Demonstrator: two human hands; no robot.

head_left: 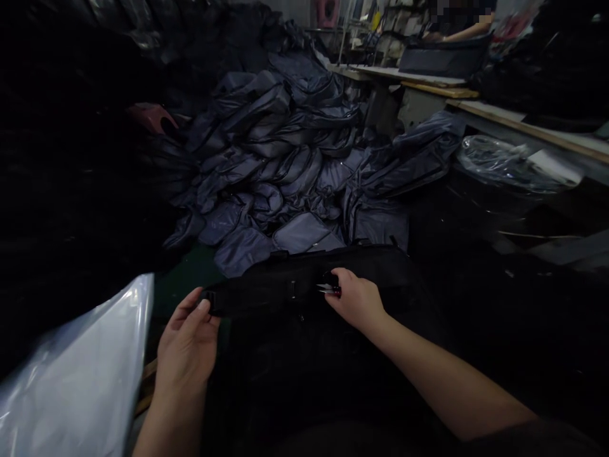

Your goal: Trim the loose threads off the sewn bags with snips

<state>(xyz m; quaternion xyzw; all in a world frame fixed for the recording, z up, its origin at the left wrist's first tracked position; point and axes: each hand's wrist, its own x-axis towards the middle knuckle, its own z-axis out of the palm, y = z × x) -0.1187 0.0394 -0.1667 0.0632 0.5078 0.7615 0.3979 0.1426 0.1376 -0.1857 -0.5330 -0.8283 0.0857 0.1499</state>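
1. Our left hand (186, 346) is at the near end of a long black woven strap (252, 295). The fingers curl narrowly around the strap's end, holding it at the edge of the palm.
2. Our right hand (356, 298) pinches a pair of small black-handled thread snips (329, 285) at the strap's upper edge. The fingers are closed tightly on the handle, and the short silver blades point toward the left hand.
3. The strap stretches between the hands, across a dark fabric bag (333, 270) lying directly before us. The darkness hides the bag's outline and what it rests on.
4. The step in hand is this: the strap is held out by the left hand, with the snips right at it.
5. To the left lies a translucent plastic sheet (80, 374). Ahead rises a heap of navy padded fabric bags (266, 158), with a pink plastic stool (150, 117) beside it.
6. Farther off, a co-worker's forearm (469, 28) reaches over a dark navy bag (442, 57) on a pale, wooden-edged workbench (523, 130). A clear plastic-wrapped bundle (504, 165) sits below the bench.
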